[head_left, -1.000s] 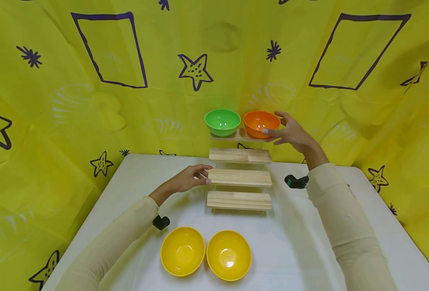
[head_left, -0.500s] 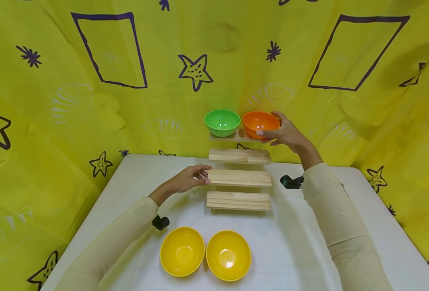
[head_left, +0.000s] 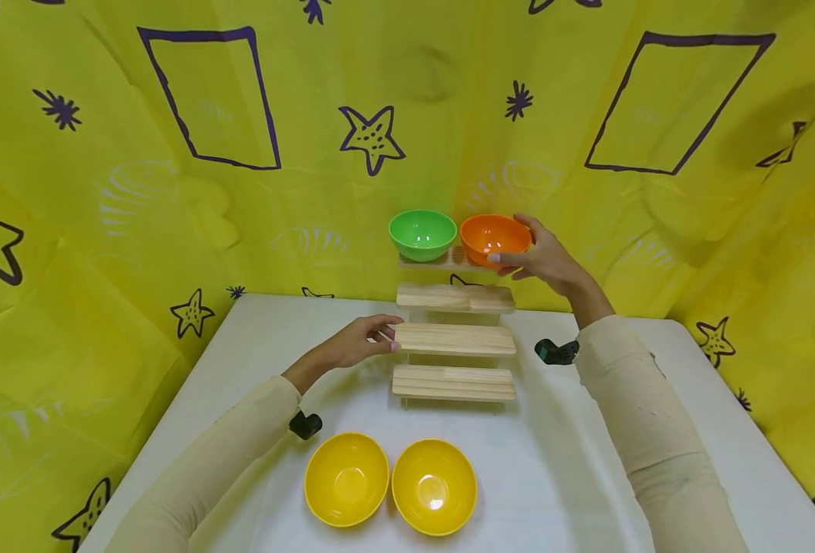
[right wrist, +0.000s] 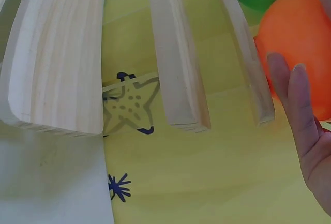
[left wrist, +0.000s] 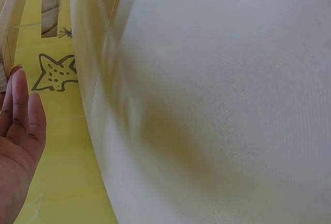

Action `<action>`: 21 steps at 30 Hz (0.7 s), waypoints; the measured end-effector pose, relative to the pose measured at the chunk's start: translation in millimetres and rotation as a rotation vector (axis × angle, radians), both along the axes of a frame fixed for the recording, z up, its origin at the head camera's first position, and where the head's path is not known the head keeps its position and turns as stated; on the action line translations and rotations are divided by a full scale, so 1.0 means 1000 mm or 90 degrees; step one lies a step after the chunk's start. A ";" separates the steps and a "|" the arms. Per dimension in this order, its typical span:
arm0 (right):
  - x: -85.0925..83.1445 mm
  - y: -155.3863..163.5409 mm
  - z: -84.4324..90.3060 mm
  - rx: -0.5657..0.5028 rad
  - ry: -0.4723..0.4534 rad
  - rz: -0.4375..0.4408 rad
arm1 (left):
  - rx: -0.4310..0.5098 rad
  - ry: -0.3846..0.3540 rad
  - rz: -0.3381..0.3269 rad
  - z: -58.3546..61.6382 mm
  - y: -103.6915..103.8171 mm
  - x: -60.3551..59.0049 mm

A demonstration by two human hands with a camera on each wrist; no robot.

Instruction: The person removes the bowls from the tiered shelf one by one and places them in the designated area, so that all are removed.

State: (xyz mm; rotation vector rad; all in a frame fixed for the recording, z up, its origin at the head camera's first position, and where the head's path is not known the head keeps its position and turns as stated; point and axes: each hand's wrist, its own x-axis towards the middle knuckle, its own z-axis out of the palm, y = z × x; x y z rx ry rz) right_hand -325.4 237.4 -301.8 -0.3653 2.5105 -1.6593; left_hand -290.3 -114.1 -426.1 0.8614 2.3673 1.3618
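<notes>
- Right hand [head_left: 544,257] cupped around orange bowl [head_left: 495,237], fingers curled on its side; bowl on top tier of wooden step rack [head_left: 454,339].
- Left hand [head_left: 356,341] fingers straight, touching rack's third tier, left end.
- Green bowl [head_left: 422,233] just left of orange bowl, same tier.

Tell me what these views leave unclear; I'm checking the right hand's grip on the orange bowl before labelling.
- Head view: the right hand covers the orange bowl's far side, hiding finger contact there.
- Right wrist view: the frame edge cuts off the thumb and bowl rim.
- Left wrist view: the white table fills the frame; only the left hand's edge shows, its touch on the wooden stepped shelf unseen.
</notes>
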 end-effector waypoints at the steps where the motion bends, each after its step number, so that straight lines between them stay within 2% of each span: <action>1: 0.001 0.000 0.000 0.000 0.002 0.002 | 0.001 -0.001 0.000 0.000 0.000 0.000; 11: 0.009 0.005 0.002 -0.017 0.010 0.017 | -0.005 0.000 0.001 0.002 0.000 0.001; 21: 0.017 0.008 0.004 0.003 0.025 0.028 | -0.003 -0.001 -0.004 0.002 0.000 0.001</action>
